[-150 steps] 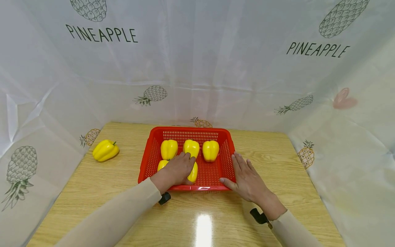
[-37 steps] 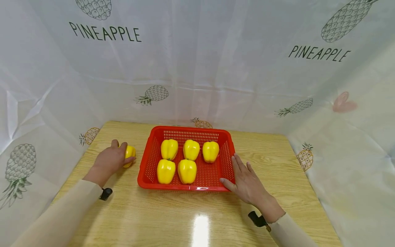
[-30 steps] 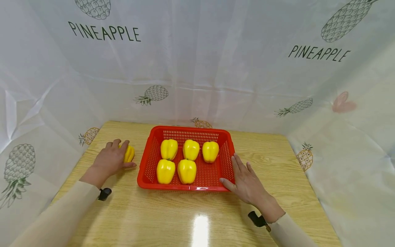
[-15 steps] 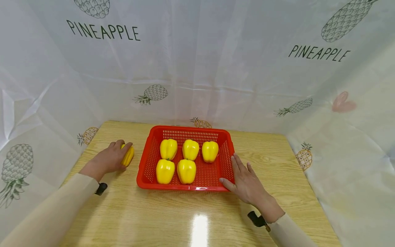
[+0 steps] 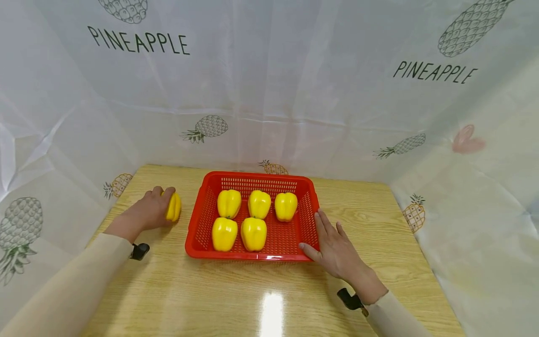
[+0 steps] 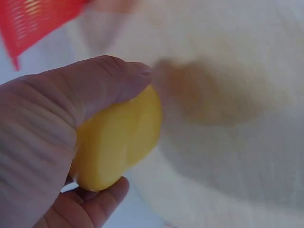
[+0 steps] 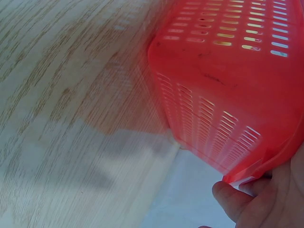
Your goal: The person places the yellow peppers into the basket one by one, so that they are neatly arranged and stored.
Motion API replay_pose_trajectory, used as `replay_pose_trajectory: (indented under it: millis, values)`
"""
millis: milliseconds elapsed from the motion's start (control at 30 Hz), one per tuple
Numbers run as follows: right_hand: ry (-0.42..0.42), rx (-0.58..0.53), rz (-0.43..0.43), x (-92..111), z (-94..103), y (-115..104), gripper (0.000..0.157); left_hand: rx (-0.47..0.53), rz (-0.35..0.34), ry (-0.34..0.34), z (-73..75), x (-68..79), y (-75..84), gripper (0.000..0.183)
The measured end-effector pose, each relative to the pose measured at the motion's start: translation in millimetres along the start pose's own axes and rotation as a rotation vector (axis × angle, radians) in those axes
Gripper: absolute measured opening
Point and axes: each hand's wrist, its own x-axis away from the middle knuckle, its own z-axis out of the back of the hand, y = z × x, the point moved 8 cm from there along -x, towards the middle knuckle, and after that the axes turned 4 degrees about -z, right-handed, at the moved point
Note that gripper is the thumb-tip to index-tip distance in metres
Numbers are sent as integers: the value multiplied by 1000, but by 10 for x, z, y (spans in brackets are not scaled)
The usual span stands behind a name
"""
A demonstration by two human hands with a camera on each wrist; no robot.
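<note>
My left hand (image 5: 147,211) grips a yellow bell pepper (image 5: 174,207) to the left of the basket. In the left wrist view, the thumb lies over the top of the held pepper (image 6: 118,137) and fingertips show beneath it; its shadow falls apart from it on the table. Several more yellow peppers stand in the red plastic basket (image 5: 265,256), three along the back and two in front, such as the front pepper (image 5: 254,234). My right hand (image 5: 340,250) rests against the basket's right rim with fingers straight and thumb at the front corner.
A wooden table (image 5: 210,299) bears the basket. White curtain-like sheeting (image 5: 269,93) printed with pineapples surrounds it at the back and sides. The basket floor (image 5: 284,236) shows bare at its front right.
My left hand went from the peppers in the basket to the lone pepper on the left, turned it and took hold of it. My right hand stays at the basket rim.
</note>
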Motion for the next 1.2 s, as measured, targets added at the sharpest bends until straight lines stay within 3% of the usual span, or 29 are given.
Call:
replay_pose_trajectory:
  millis: [233, 500, 933, 1200]
  values:
    - [17, 4, 13, -2, 18, -20, 101, 22, -5, 23, 272, 13, 121, 99]
    - [19, 9, 13, 8, 30, -23, 100, -17, -54, 44, 526, -8, 443, 97]
    - [1, 5, 18, 0, 9, -16, 103, -85, -84, 68, 797, -95, 981, 84]
    - [5, 0, 21, 10, 16, -13, 103, -126, -129, 60, 879, -187, 1332, 91]
